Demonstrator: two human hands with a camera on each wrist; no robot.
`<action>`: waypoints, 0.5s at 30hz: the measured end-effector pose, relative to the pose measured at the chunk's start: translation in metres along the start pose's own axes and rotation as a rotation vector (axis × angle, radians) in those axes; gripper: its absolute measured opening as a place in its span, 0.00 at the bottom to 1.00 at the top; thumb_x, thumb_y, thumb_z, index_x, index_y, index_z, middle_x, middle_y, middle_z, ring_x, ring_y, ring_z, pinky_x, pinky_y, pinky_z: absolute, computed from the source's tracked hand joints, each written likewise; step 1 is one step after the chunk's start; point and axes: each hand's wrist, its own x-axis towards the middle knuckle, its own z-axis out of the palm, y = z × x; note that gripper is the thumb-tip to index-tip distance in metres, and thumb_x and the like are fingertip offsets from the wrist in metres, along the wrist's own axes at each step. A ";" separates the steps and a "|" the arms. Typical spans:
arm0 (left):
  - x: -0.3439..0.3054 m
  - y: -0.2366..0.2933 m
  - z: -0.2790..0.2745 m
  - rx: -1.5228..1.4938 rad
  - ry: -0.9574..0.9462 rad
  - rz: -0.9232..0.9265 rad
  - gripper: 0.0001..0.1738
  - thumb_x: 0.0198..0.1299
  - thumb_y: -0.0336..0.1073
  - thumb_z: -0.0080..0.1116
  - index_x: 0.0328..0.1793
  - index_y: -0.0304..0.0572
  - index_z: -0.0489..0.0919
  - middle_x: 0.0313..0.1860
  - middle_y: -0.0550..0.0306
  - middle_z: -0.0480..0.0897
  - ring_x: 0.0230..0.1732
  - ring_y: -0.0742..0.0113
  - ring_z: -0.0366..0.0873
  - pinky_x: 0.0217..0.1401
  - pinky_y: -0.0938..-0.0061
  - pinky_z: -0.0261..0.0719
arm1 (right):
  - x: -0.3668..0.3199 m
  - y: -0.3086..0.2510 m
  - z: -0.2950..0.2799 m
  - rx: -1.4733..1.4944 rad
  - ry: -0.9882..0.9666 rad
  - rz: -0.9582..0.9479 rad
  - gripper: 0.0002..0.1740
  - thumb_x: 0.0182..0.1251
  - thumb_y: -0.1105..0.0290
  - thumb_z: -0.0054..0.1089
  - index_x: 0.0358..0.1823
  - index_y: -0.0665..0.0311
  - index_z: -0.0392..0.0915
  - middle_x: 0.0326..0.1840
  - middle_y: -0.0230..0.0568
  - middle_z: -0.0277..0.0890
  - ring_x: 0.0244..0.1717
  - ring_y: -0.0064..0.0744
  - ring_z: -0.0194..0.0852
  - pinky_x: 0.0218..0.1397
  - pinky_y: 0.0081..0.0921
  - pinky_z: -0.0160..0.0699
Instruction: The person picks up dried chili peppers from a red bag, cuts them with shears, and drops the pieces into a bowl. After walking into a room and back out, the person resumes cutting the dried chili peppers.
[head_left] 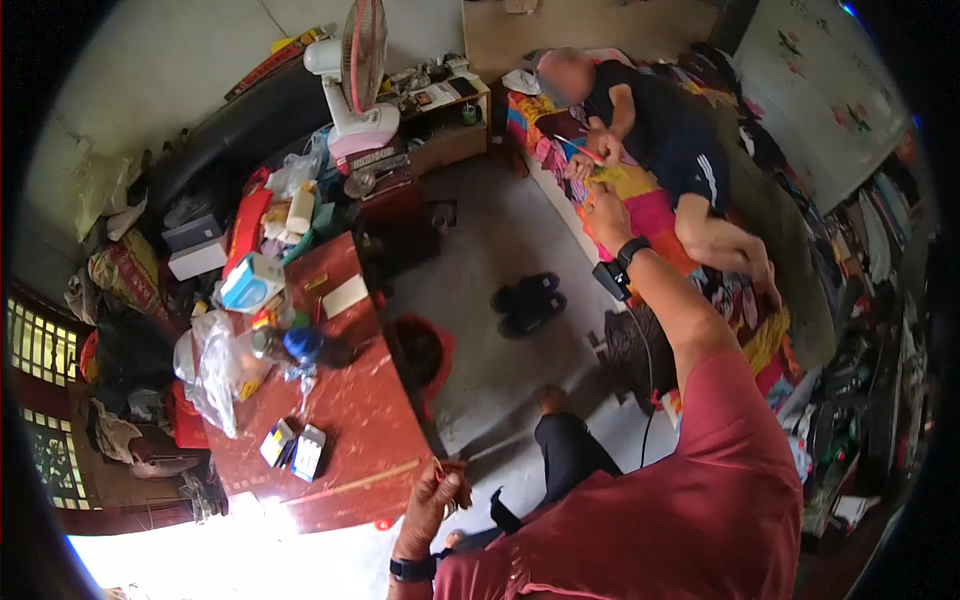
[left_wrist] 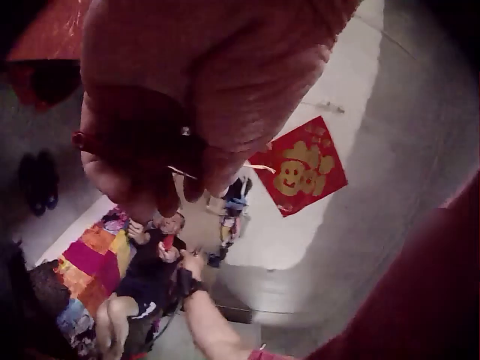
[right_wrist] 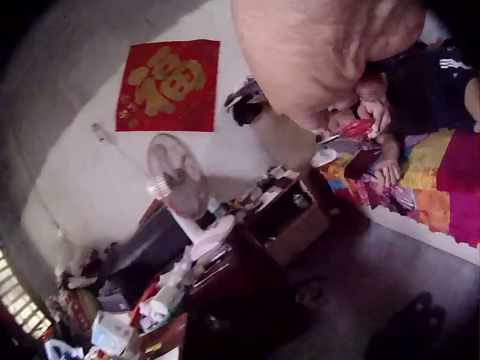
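"What could go wrong?"
"The right hand (head_left: 608, 219), fingers too hidden to tell, might knock the red thing (right_wrist: 357, 130) from the lying person (head_left: 652, 115) on the far-right bed (head_left: 655, 214)."
"And the left hand (head_left: 437, 499)?"
"Curled round a dark thing (left_wrist: 112, 148) beside the table (head_left: 345, 390); slack fingers could drop it."

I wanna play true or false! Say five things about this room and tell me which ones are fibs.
1. The left hand is by a corner of the table. True.
2. The right hand is over the table. False: it's over the bed.
3. The lying person holds a red thing. True.
4. The shoes are on the bed. False: they're on the floor.
5. The wall sign is blue. False: it's red and gold.
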 end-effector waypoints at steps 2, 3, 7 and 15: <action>0.042 0.012 0.026 0.020 0.073 -0.082 0.17 0.70 0.44 0.52 0.54 0.39 0.73 0.29 0.62 0.77 0.30 0.75 0.74 0.34 0.79 0.70 | 0.066 0.032 0.027 0.017 0.053 -0.004 0.21 0.61 0.71 0.55 0.58 0.54 0.70 0.53 0.52 0.73 0.49 0.56 0.76 0.48 0.46 0.76; 0.061 0.014 0.033 0.007 0.100 -0.093 0.17 0.70 0.44 0.52 0.54 0.39 0.73 0.28 0.62 0.76 0.30 0.75 0.74 0.34 0.79 0.70 | 0.101 0.051 0.041 0.051 -0.142 0.122 0.19 0.65 0.69 0.50 0.57 0.51 0.71 0.55 0.53 0.71 0.52 0.57 0.74 0.49 0.47 0.75; 0.117 0.020 0.050 -0.065 0.189 -0.156 0.17 0.70 0.43 0.52 0.55 0.38 0.74 0.28 0.64 0.75 0.29 0.76 0.71 0.34 0.80 0.69 | 0.163 0.102 0.080 0.052 -0.067 -0.129 0.18 0.63 0.71 0.49 0.55 0.57 0.71 0.50 0.52 0.75 0.47 0.54 0.77 0.44 0.46 0.77; 0.131 0.016 0.070 -0.153 0.227 -0.178 0.18 0.71 0.43 0.50 0.59 0.40 0.73 0.29 0.68 0.69 0.30 0.80 0.65 0.33 0.81 0.67 | 0.193 0.162 0.119 -0.281 -0.121 -0.569 0.20 0.67 0.67 0.54 0.59 0.63 0.71 0.53 0.51 0.77 0.53 0.49 0.75 0.58 0.37 0.73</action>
